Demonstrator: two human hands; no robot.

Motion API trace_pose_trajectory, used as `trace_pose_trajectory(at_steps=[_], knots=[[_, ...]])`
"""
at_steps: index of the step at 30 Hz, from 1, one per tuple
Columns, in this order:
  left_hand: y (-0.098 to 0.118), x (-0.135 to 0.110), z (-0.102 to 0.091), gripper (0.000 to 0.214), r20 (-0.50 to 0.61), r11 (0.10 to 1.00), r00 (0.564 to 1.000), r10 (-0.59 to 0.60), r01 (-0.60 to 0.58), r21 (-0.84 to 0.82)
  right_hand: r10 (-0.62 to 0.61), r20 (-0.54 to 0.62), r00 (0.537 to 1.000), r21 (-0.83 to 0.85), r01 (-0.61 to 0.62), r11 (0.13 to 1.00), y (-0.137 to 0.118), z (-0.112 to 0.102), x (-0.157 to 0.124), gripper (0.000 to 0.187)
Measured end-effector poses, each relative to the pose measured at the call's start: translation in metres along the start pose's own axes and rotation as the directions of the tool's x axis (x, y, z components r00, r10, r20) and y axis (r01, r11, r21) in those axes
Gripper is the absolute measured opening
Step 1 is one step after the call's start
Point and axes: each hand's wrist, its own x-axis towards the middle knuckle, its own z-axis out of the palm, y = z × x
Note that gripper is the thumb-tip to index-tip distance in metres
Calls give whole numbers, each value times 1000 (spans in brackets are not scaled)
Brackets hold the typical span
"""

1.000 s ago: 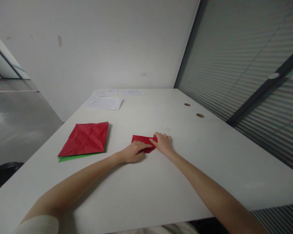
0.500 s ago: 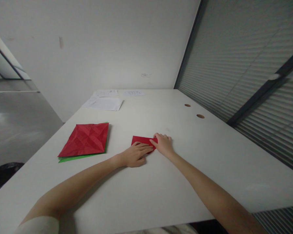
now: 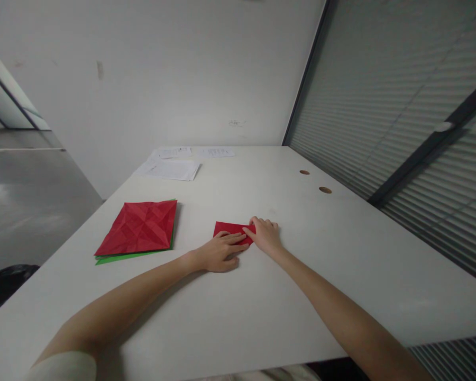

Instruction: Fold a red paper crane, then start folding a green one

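A small folded piece of red paper [image 3: 230,227] lies on the white table in front of me. My left hand [image 3: 219,253] rests flat across its near left part, fingers stretched out to the right and pressing on it. At the paper's right end, my right hand [image 3: 266,236] grips the edge, with the thumb on top and the other fingers curled round the far side. Both hands cover the paper's near edge and right corner in part.
To the left lies a creased red sheet [image 3: 143,227] on top of green paper [image 3: 127,257]. Printed white sheets [image 3: 174,169] are at the far left. Two round holes, one a cable hole [image 3: 325,190], sit near the blinds [image 3: 381,121]. A black bag [image 3: 8,286] stands beside the table.
Almost nothing has moved. The fingers of my left hand have shifted very slightly on the red paper, while my right hand keeps its grip at the right end.
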Motion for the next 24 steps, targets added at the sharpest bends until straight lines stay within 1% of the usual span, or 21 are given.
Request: trace_pose_trajectory(at_steps=[7,10,13,15,19,24], knots=[[-1,0,-1,59,6,1000,1000,-2,3,-22,28,13,1000,1,-28,1000,6,0,3,41],[0,0,-2,57,10,1000,1000,-6,6,-24,82,17,996,-8,-82,997,12,0,5,49],[0,0,-3,56,9,1000,1000,-13,13,-24,150,17,989,-29,-149,988,23,-2,8,58],[0,0,-4,57,6,1000,1000,-11,11,-27,178,20,984,-51,-176,983,32,-3,11,61],[-2,-1,-2,57,2,999,1000,-13,14,-31,218,23,976,-82,-215,973,51,-5,15,61],[-4,-2,0,57,-8,999,1000,-7,6,-39,260,-17,965,-72,-261,963,66,-5,17,60]])
